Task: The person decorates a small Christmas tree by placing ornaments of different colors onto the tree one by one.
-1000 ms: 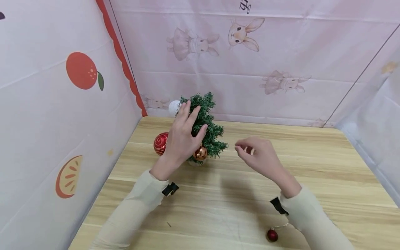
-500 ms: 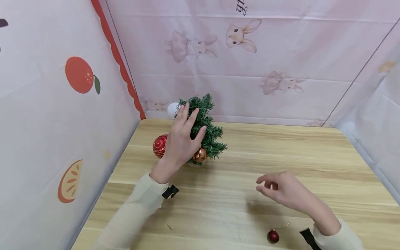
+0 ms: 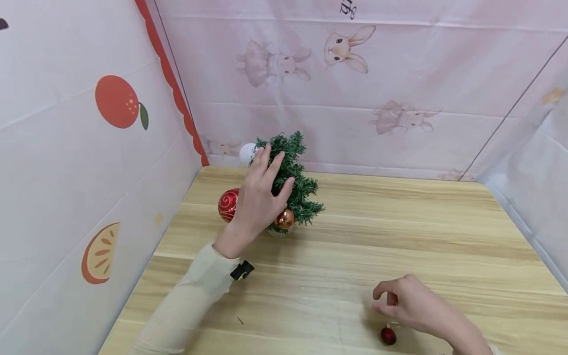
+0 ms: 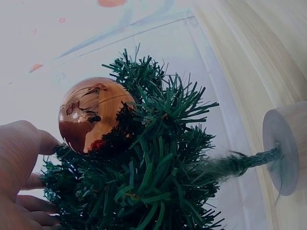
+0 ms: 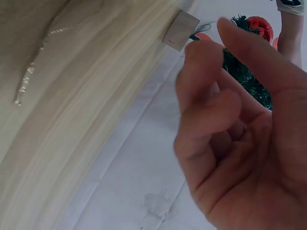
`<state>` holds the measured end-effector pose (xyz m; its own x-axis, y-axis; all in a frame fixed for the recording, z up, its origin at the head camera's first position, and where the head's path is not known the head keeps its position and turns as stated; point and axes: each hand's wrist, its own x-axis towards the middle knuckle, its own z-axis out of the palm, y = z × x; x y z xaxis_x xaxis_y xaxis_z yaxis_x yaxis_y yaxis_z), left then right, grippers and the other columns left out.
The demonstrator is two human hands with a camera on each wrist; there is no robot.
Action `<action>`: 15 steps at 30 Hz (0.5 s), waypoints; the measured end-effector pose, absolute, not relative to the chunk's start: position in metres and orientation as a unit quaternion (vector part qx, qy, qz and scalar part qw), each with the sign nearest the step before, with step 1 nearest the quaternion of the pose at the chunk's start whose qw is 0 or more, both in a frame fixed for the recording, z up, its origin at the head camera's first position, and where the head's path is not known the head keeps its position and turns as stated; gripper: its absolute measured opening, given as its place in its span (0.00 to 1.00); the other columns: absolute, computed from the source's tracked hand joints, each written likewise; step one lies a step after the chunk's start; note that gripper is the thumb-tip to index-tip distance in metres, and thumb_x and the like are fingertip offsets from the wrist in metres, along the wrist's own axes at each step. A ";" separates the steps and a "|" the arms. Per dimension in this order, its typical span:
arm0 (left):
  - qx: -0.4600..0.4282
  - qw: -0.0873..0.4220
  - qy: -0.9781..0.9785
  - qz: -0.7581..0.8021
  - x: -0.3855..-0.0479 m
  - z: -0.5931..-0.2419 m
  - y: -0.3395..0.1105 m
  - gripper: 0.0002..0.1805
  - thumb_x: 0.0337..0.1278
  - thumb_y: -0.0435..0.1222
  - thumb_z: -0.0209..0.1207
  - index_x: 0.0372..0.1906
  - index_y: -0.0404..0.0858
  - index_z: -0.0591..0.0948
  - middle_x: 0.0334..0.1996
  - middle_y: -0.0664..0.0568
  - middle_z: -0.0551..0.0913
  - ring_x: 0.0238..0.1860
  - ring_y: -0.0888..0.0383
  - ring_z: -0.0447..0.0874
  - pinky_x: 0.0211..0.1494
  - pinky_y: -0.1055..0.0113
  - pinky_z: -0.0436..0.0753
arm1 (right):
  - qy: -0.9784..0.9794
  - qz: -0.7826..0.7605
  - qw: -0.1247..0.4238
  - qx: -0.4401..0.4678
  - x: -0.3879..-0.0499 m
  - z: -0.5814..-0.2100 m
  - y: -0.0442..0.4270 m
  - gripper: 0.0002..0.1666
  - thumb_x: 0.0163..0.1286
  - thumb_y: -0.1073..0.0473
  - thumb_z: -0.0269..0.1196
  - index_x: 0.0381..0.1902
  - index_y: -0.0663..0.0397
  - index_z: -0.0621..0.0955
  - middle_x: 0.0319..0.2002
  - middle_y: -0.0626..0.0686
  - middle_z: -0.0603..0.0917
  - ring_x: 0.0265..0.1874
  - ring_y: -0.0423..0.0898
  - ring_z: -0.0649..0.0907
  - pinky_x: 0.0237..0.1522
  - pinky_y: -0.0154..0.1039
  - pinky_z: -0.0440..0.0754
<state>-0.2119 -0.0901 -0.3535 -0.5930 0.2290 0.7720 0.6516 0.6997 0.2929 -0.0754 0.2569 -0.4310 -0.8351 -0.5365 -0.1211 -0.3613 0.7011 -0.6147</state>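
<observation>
My left hand (image 3: 255, 199) rests on the left side of a small artificial Christmas tree (image 3: 303, 190), fingers spread over its branches. A copper bauble (image 3: 286, 218) hangs low on the tree, and a large red swirl-patterned bauble (image 3: 228, 205) shows at its left. Higher up is a white ball (image 3: 247, 154), partly hidden. Over the front right of the table my right hand (image 3: 414, 301) hovers with bent fingers, a gap between thumb and forefinger, holding nothing. Just below it lies a small dark red bauble (image 3: 388, 336); its beaded gold cord (image 5: 25, 85) shows in the right wrist view.
The tree stands on a round wooden base (image 4: 290, 143) on the wood-grain table (image 3: 337, 276). A thin dark scrap (image 3: 240, 320) lies near the front. Printed cloth walls border the left (image 3: 53, 197), back (image 3: 310, 113) and right (image 3: 550, 197) sides.
My right hand has moved from beside the tree toward the front right and down, to just above the small red bauble. The left hand has stayed on the tree.
</observation>
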 end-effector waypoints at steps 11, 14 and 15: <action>-0.260 0.366 -0.844 -0.294 -0.214 -0.353 -0.090 0.31 0.71 0.40 0.64 0.73 0.30 0.74 0.76 0.25 0.66 0.79 0.29 0.61 0.81 0.40 0.64 | 0.895 -0.317 0.243 -0.199 -0.069 -0.440 0.261 0.21 0.63 0.48 0.77 0.46 0.55 0.86 0.15 0.40 0.81 0.08 0.36 0.76 0.21 0.32 0.78; -0.261 0.365 -0.843 -0.297 -0.214 -0.354 -0.090 0.31 0.71 0.39 0.64 0.73 0.29 0.74 0.75 0.25 0.66 0.79 0.28 0.61 0.81 0.39 0.64 | 0.897 -0.309 0.223 -0.222 -0.071 -0.445 0.260 0.20 0.62 0.52 0.78 0.45 0.57 0.87 0.17 0.36 0.83 0.12 0.31 0.76 0.21 0.31 0.77; -0.262 0.365 -0.843 -0.297 -0.214 -0.354 -0.089 0.31 0.71 0.39 0.64 0.73 0.30 0.74 0.75 0.24 0.66 0.79 0.28 0.61 0.81 0.39 0.64 | 0.899 -0.305 0.217 -0.228 -0.072 -0.447 0.260 0.19 0.61 0.53 0.78 0.44 0.57 0.87 0.17 0.36 0.83 0.14 0.30 0.76 0.21 0.31 0.76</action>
<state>-0.2137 -0.0892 -0.3537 -0.5966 0.2237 0.7708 0.6579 0.6863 0.3100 -0.0723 0.2600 -0.4468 -0.8015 -0.5430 -0.2505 -0.2785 0.7096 -0.6472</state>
